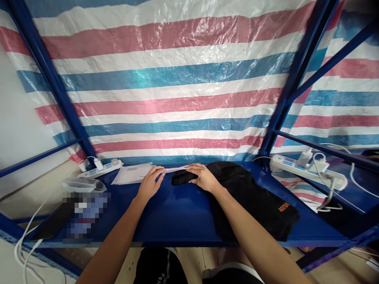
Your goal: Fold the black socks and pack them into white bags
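Observation:
A thin white sheet (174, 169), perhaps a flat plastic bag, is held out nearly edge-on above the blue metal surface (174, 217). My left hand (151, 181) pinches its left end between fingertips and thumb. At the other end, my right hand (204, 177) is closed on it too, fingers on top. Just below the sheet and beside my right thumb lies a rolled black cloth part (180, 178); whether my right hand also touches it, I cannot tell. A black garment (248, 193) with orange lettering spreads out to the right, partly behind my right forearm.
Flat white plastic bags (132, 173) lie back left, near a power strip (102, 169). Another power strip (309, 171) with chargers and cables sits at right. Clear plastic (83, 184) and a dark flat object (56, 219) are at left. Blue metal posts (284, 98) frame a striped tarp (177, 79).

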A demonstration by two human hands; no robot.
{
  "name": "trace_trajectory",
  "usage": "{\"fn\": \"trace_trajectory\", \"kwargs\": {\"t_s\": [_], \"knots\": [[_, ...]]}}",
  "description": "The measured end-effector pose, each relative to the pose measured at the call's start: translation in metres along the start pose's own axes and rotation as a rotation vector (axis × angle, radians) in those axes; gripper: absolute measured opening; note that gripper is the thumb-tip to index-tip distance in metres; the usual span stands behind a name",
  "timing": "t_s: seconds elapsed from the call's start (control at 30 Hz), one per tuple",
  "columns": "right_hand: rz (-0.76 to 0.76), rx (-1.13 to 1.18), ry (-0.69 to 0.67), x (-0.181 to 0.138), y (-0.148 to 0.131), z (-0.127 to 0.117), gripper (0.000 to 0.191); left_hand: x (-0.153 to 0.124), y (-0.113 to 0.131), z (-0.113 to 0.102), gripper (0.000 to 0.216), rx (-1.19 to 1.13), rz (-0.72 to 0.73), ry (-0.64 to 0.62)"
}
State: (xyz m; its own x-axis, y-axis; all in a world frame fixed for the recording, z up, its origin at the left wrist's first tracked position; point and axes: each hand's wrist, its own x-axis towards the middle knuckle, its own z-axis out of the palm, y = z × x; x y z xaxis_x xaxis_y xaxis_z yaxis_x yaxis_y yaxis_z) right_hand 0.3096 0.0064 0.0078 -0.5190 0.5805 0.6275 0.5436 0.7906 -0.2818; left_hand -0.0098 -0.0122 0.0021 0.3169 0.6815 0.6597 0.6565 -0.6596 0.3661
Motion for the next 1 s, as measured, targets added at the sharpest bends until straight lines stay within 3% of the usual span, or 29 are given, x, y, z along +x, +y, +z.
{"fn": "trace_trajectory", "kwargs": {"t_s": [0.23, 0.4, 0.53, 0.63, 0.73, 0.83, 0.93, 1.0], "knots": [[0.001, -0.093, -0.047, -0.002, -0.006, -0.006, 0.066, 0.002, -0.017, 0.006, 0.036, 0.153, -0.027, 0.093], [0.301, -0.206, 0.189, -0.006, 0.002, -0.021, 0.046, 0.003, -0.007, 0.003, 0.029, 0.187, -0.087, 0.279], [0.468, 0.093, 0.531, -0.003, 0.003, -0.027, 0.053, 0.002, 0.001, 0.007, 0.041, 0.226, -0.12, 0.325], [0.45, 0.5, 0.636, 0.004, -0.009, -0.026, 0.061, 0.001, 0.004, 0.015, 0.052, 0.24, -0.109, 0.303], [0.422, 0.75, 0.605, 0.01, -0.029, -0.021, 0.057, 0.003, 0.007, 0.024, 0.061, 0.223, -0.05, 0.24], [0.425, 0.838, 0.483, 0.012, -0.048, -0.016, 0.048, 0.005, 0.015, 0.033, 0.069, 0.211, 0.007, 0.181], [0.346, 0.782, 0.342, 0.012, -0.056, -0.01, 0.046, 0.006, 0.024, 0.039, 0.078, 0.156, 0.035, 0.105], [0.245, 0.627, 0.289, 0.013, -0.055, -0.006, 0.045, 0.006, 0.028, 0.041, 0.083, 0.101, 0.041, 0.06]]}}
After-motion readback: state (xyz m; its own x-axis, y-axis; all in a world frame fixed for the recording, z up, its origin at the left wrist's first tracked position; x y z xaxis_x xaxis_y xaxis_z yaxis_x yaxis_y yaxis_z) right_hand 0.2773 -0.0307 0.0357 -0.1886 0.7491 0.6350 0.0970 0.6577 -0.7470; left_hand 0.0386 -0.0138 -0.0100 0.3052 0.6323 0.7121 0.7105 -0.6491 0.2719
